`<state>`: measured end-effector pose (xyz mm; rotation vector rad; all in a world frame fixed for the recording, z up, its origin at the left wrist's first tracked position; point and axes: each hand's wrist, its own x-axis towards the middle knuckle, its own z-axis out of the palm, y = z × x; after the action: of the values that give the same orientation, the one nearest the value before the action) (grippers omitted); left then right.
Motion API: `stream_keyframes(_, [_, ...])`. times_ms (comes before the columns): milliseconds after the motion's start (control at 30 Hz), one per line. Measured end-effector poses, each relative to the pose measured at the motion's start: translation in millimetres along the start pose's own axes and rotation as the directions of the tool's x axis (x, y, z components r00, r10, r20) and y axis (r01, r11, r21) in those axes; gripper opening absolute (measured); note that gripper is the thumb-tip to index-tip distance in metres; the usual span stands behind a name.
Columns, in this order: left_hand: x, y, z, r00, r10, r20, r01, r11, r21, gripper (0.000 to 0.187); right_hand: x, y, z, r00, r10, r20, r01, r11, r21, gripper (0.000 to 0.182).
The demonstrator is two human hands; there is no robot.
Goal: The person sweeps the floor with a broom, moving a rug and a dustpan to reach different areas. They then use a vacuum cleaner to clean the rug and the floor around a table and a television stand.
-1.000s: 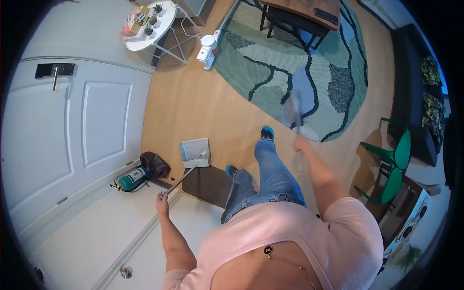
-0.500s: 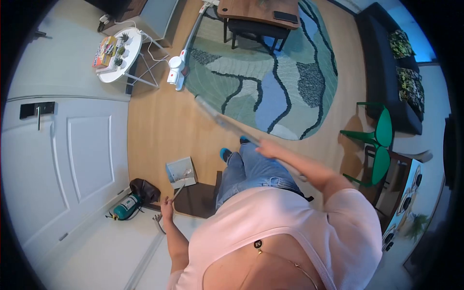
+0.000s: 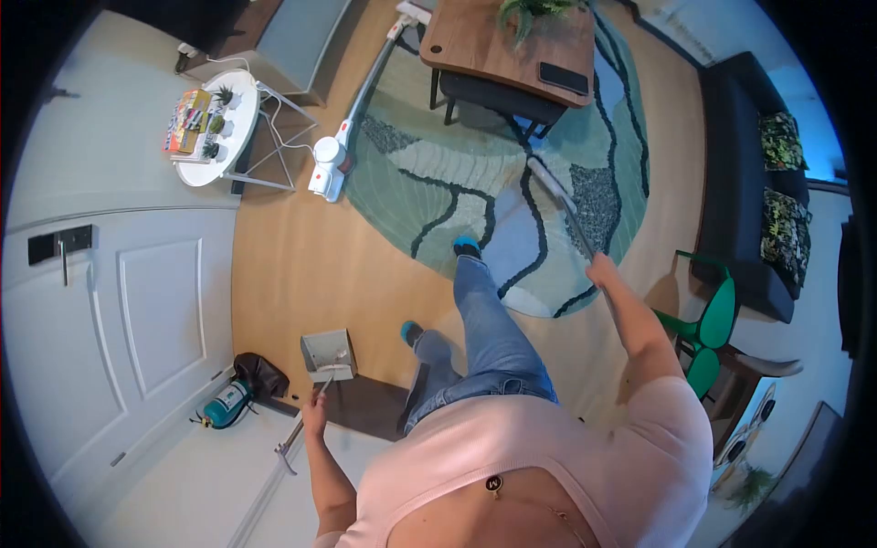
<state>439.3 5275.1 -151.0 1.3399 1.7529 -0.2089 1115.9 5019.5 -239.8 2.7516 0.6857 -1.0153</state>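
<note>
My left hand [image 3: 314,414] is closed around the thin handle of a long-handled dustpan [image 3: 312,349]. The light grey pan stands low over the wood floor by the dark mat, with some small pale debris inside. Out to the right, my right hand [image 3: 601,270] grips the pole of a long grey broom [image 3: 577,224]. Its narrow far end reaches over the patterned green rug [image 3: 438,164], short of the coffee table; the bristles do not show clearly. One of my feet is on the rug's near edge, the other on the wood floor.
A coffee table [image 3: 498,46] stands on the rug. A white stick vacuum [image 3: 329,166] lies along the rug's left edge, beside a round white side table [image 3: 239,119]. Green chairs [image 3: 717,310] and a dark sofa [image 3: 731,183] are right. A teal cylinder [image 3: 228,402] lies by the door [image 3: 137,310].
The broom has swung from the wood floor on the left to over the rug, my right hand moving outward and forward. One foot has stepped onto the rug. The dustpan stays in my left hand.
</note>
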Motion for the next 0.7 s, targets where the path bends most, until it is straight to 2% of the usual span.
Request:
stream_keyframes(33, [-5.1, 18.9, 2.4, 1.0, -0.016, -0.012, 0.016, 0.999, 0.04, 0.043, 19.5, -7.7, 1.0, 0.996, -0.039, 0.084, 0.044, 0.997, -0.057, 0.032])
stream_keyframes(67, [-0.4, 29.8, 6.9, 0.997, 0.062, 0.054, -0.065, 0.996, 0.054, 0.044, 34.0, -20.8, 14.6, 0.972, -0.21, 0.105, 0.228, 0.951, -0.208, 0.026])
stream_keyframes(100, [1.3, 49.7, 11.7, 0.994, 0.095, 0.056, -0.099, 0.993, 0.07, 0.043, 52.6, -42.9, 39.1, 0.916, -0.375, 0.141, 0.4, 0.848, -0.346, 0.021])
stream_keyframes(167, [-4.6, 96.0, 26.9, 0.985, 0.163, 0.055, -0.167, 0.982, 0.086, 0.041, 78.5, -102.6, 87.0, 0.715, -0.644, 0.272, 0.658, 0.489, -0.573, 0.016])
stream_keyframes(233, [-9.3, 137.9, 40.0, 0.99, 0.13, 0.049, -0.129, 0.992, -0.016, 0.039, 28.8, -170.8, 100.9, 0.794, -0.577, 0.193, 0.608, 0.739, -0.29, 0.018])
stream_keyframes(300, [-12.7, 161.1, 53.2, 0.992, 0.113, 0.062, -0.108, 0.991, -0.079, 0.038, 8.9, -203.9, 122.9, 0.871, -0.406, 0.276, 0.445, 0.89, -0.095, 0.034])
stream_keyframes(333, [-12.2, 169.1, 59.9, 0.991, 0.111, 0.076, -0.104, 0.991, -0.089, 0.038, -13.6, -217.2, 58.8, 0.81, -0.371, 0.454, 0.427, 0.904, -0.023, 0.034])
stream_keyframes(433, [-6.6, 155.4, 71.0, 0.992, 0.097, 0.086, -0.087, 0.99, -0.107, 0.038, -7.4, -206.3, -32.1, 0.61, -0.298, 0.734, 0.305, 0.943, 0.13, 0.032])
stream_keyframes(500, [-15.1, 136.9, 68.7, 0.998, 0.061, 0.029, -0.056, 0.987, -0.152, 0.038, -25.1, -196.5, -102.1, 0.704, -0.303, 0.642, 0.198, 0.952, 0.233, 0.029])
stream_keyframes(567, [-22.1, 99.2, 61.3, 0.999, -0.016, -0.029, 0.013, 0.994, -0.104, 0.04, 17.9, -149.4, -79.2, 0.816, -0.47, 0.336, 0.44, 0.883, 0.165, 0.028])
stream_keyframes(633, [-32.0, 55.5, 60.2, 0.994, -0.078, -0.075, 0.071, 0.994, -0.086, 0.041, 57.2, -138.3, -90.1, 0.911, -0.315, 0.264, 0.313, 0.948, 0.053, 0.031])
stream_keyframes(700, [-45.3, 46.2, 60.4, 0.983, -0.167, -0.073, 0.161, 0.984, -0.08, 0.043, 97.7, -153.1, -100.3, 0.95, -0.267, 0.164, 0.293, 0.943, -0.161, 0.027])
